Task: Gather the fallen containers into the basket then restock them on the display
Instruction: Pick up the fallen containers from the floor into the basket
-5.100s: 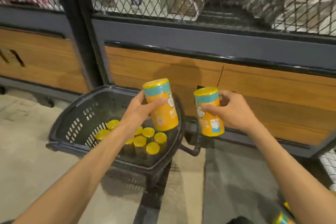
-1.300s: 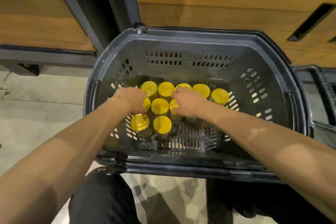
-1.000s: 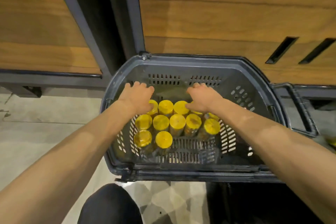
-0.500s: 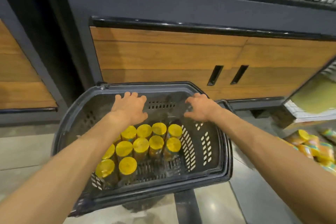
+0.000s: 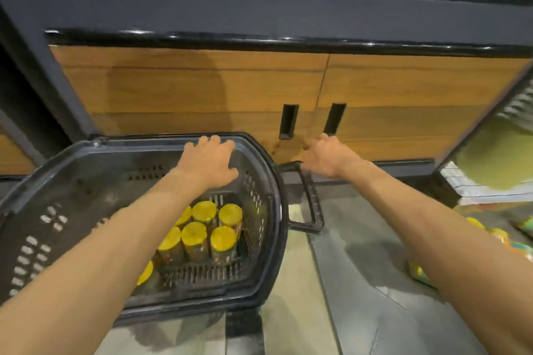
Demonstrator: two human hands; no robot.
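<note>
A dark grey plastic basket (image 5: 57, 181) stands on the floor at the left. Several yellow-lidded containers (image 5: 199, 235) stand upright inside it. My left hand (image 5: 209, 161) hovers over the basket's far right corner with fingers spread, holding nothing. My right hand (image 5: 326, 157) is stretched out past the basket's right side, above its folded handle (image 5: 310, 199), fingers relaxed and empty. More yellow and teal containers (image 5: 496, 236) lie blurred on the floor at the right edge.
A wood-panelled cabinet (image 5: 202, 89) with two dark slot handles and a dark frame rises right behind the basket. Wire mesh runs along the top. A low display shelf (image 5: 490, 179) sits at the far right. Grey tiled floor (image 5: 346, 282) lies between basket and shelf.
Both hands have come up out of the basket and moved right. The view has swung right, so the basket now sits further left and the right hand is beyond its rim.
</note>
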